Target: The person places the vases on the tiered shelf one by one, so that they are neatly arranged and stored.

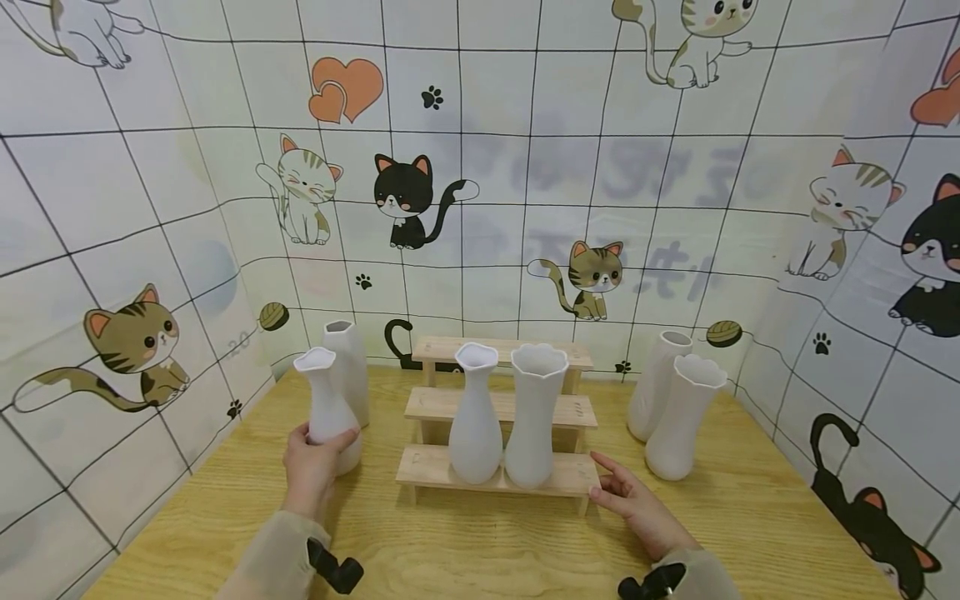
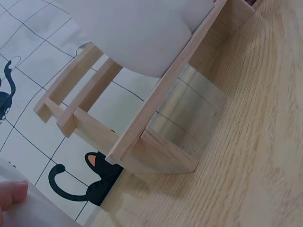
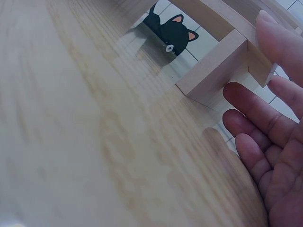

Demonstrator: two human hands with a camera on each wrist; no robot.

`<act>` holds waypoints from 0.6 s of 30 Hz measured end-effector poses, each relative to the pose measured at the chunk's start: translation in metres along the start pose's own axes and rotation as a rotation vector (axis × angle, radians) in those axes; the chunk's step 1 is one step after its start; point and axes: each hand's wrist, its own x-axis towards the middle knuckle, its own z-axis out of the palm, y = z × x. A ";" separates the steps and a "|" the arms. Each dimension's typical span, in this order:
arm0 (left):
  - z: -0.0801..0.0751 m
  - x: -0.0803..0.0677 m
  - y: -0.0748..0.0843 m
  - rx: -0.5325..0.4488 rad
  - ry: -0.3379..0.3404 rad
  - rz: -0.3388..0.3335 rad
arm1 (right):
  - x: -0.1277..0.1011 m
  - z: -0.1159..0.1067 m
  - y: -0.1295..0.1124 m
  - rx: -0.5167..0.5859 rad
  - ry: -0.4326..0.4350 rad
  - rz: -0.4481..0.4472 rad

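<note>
On the left in the head view, my left hand [image 1: 313, 471] grips the lower body of a white vase [image 1: 330, 408] with a scalloped mouth, thumb across its front. In the left wrist view, a fingertip [image 2: 13, 193] shows on its pale side. My right hand [image 1: 633, 504] is at the right end of a three-step wooden stand [image 1: 420, 468], its thumb and index finger right at the lowest step's end. From the right wrist view, the other fingers [image 3: 253, 106] reach beside the stand's leg. Two white vases, one narrow-necked [image 1: 476, 425] and one wide-mouthed [image 1: 534, 421], stand upright on the lowest step.
Behind the held vase stands another white vase [image 1: 348, 358]. To the right of the stand are two more, a rear one [image 1: 654, 387] and a front one [image 1: 682, 421] with a wavy rim. Cat-printed sheeting [image 1: 495, 183] encloses the wooden table [image 1: 465, 550] at back and sides.
</note>
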 end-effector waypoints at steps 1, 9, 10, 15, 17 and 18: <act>0.000 -0.001 0.001 0.008 -0.006 0.002 | 0.000 0.000 0.000 -0.001 0.001 -0.001; 0.000 -0.011 0.006 0.032 -0.078 0.023 | 0.001 0.000 0.001 -0.004 0.003 -0.002; 0.000 -0.012 0.008 0.028 -0.089 0.025 | 0.001 0.000 0.001 -0.004 0.003 -0.004; 0.002 -0.017 0.013 0.004 -0.122 0.041 | 0.001 0.000 0.000 0.004 0.002 0.003; 0.002 -0.019 0.016 -0.002 -0.144 0.041 | 0.000 0.000 -0.001 0.006 0.004 0.008; 0.003 -0.020 0.018 -0.004 -0.155 0.040 | 0.000 0.001 -0.002 0.007 0.005 0.011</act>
